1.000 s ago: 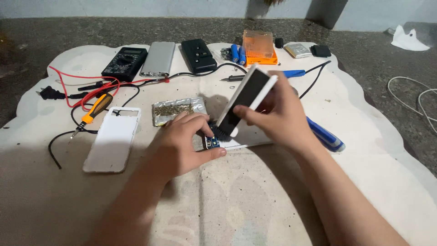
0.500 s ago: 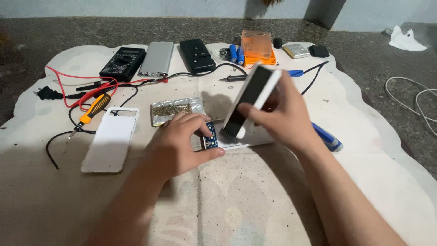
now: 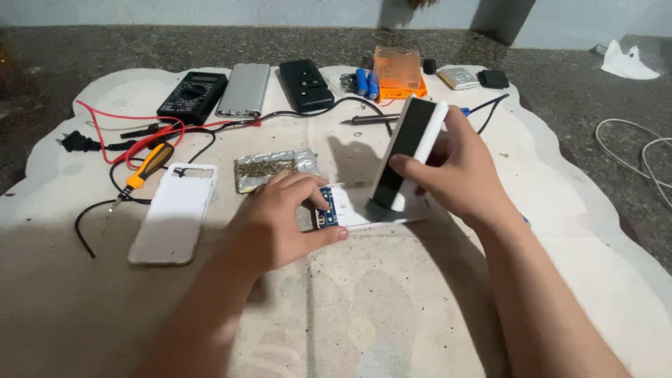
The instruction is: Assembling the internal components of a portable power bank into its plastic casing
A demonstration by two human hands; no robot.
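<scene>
The right hand (image 3: 458, 171) grips a white case with a black face (image 3: 409, 150), holding it tilted upright with its lower end resting on a flat white panel (image 3: 364, 213) on the cloth (image 3: 392, 301). The left hand (image 3: 276, 224) pinches a small blue circuit board (image 3: 327, 210) between thumb and fingers at the panel's left end. Just behind the left hand lies an open foil tray (image 3: 273, 170) filled with small dark bits. A white cover (image 3: 175, 212) lies well to the left, beside an orange-handled screwdriver (image 3: 143, 170). At the far edge stands an orange plastic box (image 3: 397, 72), its contents unclear, with blue batteries (image 3: 365, 82) just beside it.
</scene>
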